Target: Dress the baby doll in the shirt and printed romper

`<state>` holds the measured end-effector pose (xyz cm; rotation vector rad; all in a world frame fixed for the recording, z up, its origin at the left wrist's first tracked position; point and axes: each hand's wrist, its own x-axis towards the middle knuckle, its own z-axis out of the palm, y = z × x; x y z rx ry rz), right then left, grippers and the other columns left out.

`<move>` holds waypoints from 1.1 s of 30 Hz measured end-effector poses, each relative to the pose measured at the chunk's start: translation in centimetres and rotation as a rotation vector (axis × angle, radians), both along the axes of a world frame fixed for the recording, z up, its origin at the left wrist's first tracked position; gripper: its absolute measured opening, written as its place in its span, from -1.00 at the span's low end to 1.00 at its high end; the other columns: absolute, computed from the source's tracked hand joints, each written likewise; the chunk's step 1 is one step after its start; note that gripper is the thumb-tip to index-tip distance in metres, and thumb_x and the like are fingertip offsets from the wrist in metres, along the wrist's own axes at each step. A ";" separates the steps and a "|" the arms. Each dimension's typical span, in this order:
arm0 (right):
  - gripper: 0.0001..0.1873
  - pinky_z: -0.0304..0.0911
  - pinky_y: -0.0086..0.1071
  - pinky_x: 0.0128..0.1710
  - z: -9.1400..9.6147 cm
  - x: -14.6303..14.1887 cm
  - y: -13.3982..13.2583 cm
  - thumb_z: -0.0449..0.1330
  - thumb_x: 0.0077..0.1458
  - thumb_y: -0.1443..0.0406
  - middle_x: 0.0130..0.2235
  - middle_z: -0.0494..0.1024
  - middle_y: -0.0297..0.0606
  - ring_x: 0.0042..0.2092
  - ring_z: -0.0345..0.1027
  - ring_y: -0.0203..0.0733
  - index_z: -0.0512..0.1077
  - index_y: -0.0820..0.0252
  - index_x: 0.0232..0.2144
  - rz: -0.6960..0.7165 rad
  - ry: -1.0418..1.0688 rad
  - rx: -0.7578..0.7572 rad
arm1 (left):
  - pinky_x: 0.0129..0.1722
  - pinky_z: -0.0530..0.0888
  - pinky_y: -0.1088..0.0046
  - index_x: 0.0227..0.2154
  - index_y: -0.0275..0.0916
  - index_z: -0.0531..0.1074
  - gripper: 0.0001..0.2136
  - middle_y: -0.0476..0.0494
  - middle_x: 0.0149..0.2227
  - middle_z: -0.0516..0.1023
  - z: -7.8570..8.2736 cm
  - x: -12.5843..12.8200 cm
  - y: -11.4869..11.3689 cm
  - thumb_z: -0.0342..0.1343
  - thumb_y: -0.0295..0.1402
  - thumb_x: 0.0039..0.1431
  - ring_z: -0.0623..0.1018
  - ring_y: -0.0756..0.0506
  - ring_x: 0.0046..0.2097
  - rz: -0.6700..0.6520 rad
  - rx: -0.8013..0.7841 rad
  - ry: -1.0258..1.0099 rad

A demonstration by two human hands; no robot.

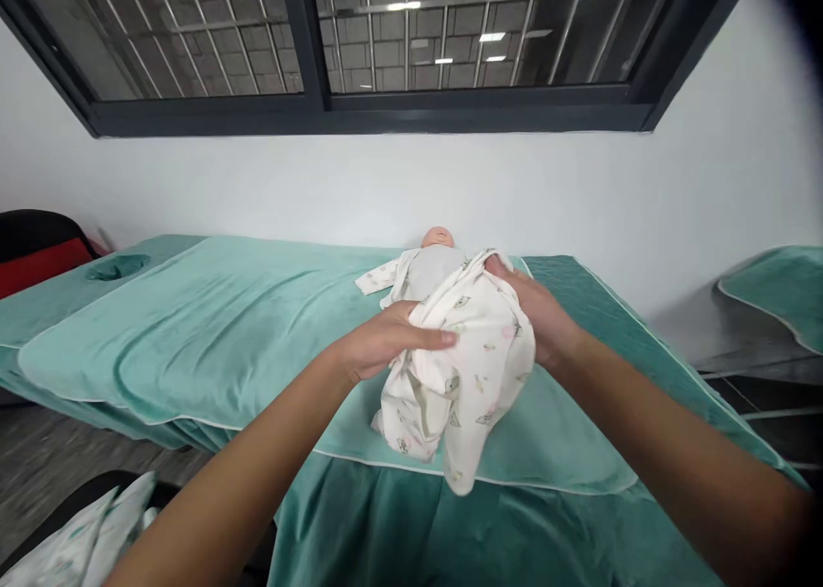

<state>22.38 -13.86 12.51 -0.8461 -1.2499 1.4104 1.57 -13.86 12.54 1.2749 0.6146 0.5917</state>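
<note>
Between my hands hangs a pair of white printed baby pants (479,373), the legs dangling toward me over the bed's near side. My left hand (392,334) grips the waist edge, thumb on the outer cloth. On the other side, my right hand (524,300) has its fingers tucked into the waist opening; the fingertips are hidden by the cloth. Just behind the pants, a baby doll (438,237) lies on its back, wearing a light grey top and a white printed jacket (382,276) with one sleeve stretched out to the left. The pants hide the doll's lower body.
A massage bed with a green cover (193,330) runs along the white wall under a barred window (360,116). Its face hole (117,267) is at the left. Folded printed cloths (96,536) lie at the lower left. Another green-covered surface (777,291) stands at the right.
</note>
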 end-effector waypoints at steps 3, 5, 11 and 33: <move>-0.46 0.38 -0.30 -0.25 -2.3 0.2 -0.8 0.23 0.08 -0.09 -0.22 0.62 -0.18 -0.20 0.51 -0.08 0.50 0.15 -0.05 0.193 -0.056 -0.084 | -0.06 0.50 0.30 0.02 -0.32 0.48 -0.55 -0.28 -0.11 0.62 -1.7 0.4 0.7 0.29 -0.25 0.08 0.61 -0.19 -0.12 0.212 -0.045 -0.208; -0.43 0.39 -0.26 -0.18 -3.7 0.2 -1.0 0.34 0.00 -0.01 -0.17 0.62 -0.16 -0.15 0.52 -0.05 0.50 0.19 -0.02 0.395 -0.181 -0.113 | -0.14 0.52 0.35 0.03 -0.34 0.47 -0.56 -0.29 -0.13 0.63 -2.8 1.1 1.3 0.26 -0.22 0.12 0.62 -0.18 -0.15 0.276 -0.067 -0.262; -0.44 0.37 -0.20 -0.05 -5.2 -0.4 0.5 0.31 0.05 0.02 -0.10 0.62 -0.13 -0.09 0.51 -0.03 0.47 0.20 0.03 0.145 -0.069 -0.079 | -0.16 0.51 0.35 -0.03 -0.37 0.49 -0.54 -0.31 -0.14 0.63 -4.5 2.3 2.1 0.25 -0.12 0.11 0.62 -0.17 -0.18 0.212 -0.111 -0.179; -0.49 0.34 -0.08 0.00 -14.2 2.8 0.4 0.29 0.03 0.00 -0.10 0.62 -0.13 -0.07 0.49 0.05 0.51 0.17 -0.06 -0.186 -0.072 -0.236 | -0.05 0.47 0.32 -0.08 -0.31 0.53 -0.64 -0.20 -0.11 0.63 -8.7 2.4 2.2 0.25 -0.32 0.02 0.58 -0.20 -0.06 0.040 0.011 0.154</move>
